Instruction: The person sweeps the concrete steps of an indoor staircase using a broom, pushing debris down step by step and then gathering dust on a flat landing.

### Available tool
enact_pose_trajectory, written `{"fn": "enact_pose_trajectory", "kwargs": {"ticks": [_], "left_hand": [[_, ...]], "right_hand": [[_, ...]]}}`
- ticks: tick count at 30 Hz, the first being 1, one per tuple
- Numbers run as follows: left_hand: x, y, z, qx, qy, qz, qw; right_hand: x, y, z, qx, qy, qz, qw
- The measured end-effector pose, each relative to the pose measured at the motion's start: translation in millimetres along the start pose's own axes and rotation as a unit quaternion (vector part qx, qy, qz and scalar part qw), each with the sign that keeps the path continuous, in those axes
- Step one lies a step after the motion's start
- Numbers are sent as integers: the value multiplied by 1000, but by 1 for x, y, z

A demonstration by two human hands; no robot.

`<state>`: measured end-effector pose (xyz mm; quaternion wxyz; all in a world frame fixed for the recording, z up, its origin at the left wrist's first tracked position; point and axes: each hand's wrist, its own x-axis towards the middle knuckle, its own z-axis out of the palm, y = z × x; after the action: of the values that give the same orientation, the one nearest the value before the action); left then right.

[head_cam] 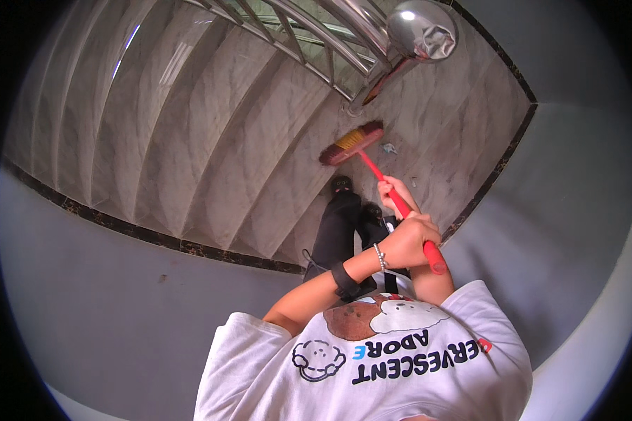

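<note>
Both my hands grip the red handle point(371, 165) of a push-style broom. My left hand point(413, 241), with a beaded bracelet and a black band on its arm, is closed around the handle near its top end. Further down, my right hand point(398, 196) holds the same handle. The broom head point(351, 143), with dark red and yellow bristles, is on the marble floor point(453, 131) beside the stair edge. Just right of it lies a crumpled scrap point(388, 148), apart from the bristles. A smaller pale bit point(413, 182) lies closer to my right hand.
Marble steps point(242, 121) spread to the left. A stainless-steel railing point(316, 42) ends at a post with a dented ball point(421, 31), just beyond the broom head. My black shoes point(341, 184) stand near the stair edge. Grey walls point(574, 173) with dark skirting point(505, 152) flank the floor.
</note>
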<state>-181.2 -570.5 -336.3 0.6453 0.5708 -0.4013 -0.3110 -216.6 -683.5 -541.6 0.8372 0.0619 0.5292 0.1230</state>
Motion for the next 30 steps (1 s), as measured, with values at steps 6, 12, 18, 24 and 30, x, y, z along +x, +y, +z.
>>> {"fn": "enact_pose_trajectory", "kwargs": {"ticks": [6, 12, 18, 24, 30], "left_hand": [[-8, 52, -20, -21, -2, 39, 999], [-12, 54, -12, 87, 61, -37, 994], [-11, -8, -4, 149, 140, -51, 978], [-3, -21, 60, 43, 67, 56, 995], [-6, 23, 70, 1, 34, 27, 999]], "right_hand": [[-30, 2, 17, -86, 50, 16, 995], [-9, 49, 50, -74, -56, 127, 988], [49, 45, 31, -17, -52, 244, 968], [-3, -25, -38, -17, -14, 136, 990], [-86, -38, -13, -194, 35, 60, 979]]}}
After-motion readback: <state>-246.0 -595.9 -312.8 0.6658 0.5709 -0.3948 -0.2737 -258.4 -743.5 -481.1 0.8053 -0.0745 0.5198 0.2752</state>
